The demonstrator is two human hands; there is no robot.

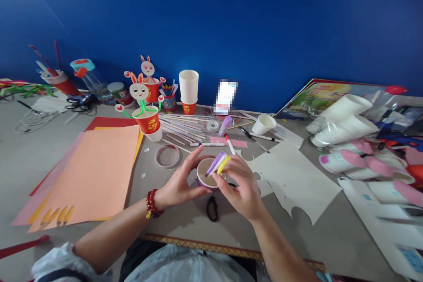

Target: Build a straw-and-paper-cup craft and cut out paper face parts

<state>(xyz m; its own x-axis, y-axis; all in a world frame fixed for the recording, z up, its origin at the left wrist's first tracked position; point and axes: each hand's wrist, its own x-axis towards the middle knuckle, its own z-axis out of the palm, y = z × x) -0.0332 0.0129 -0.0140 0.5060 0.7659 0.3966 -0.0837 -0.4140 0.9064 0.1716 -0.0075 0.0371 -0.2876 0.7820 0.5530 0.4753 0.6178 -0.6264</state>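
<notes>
A paper cup (pixel 202 168) with a pale inside and a purplish outer side sits between my hands, its mouth tilted up. My left hand (pixel 176 187), a red bead bracelet at its wrist, curves round the cup's left side with the thumb at the near rim. In my right hand (pixel 241 187), thumb and fingers pinch purple, white and yellow strips (pixel 215 164) that lean over the cup's mouth; their lower ends reach inside. Their exact material is unclear. Black-handled scissors (pixel 212 209) lie just below the cup, partly hidden.
Coloured paper sheets (pixel 95 172) lie left, cut white card (pixel 294 180) right. Behind are a tape roll (pixel 167 156), thin sticks (pixel 183 128), rabbit-decorated red cups (pixel 147 121), stacked white cups (pixel 188 86) and a purple glue stick (pixel 225 126). Cup crafts (pixel 350 161) crowd the far right.
</notes>
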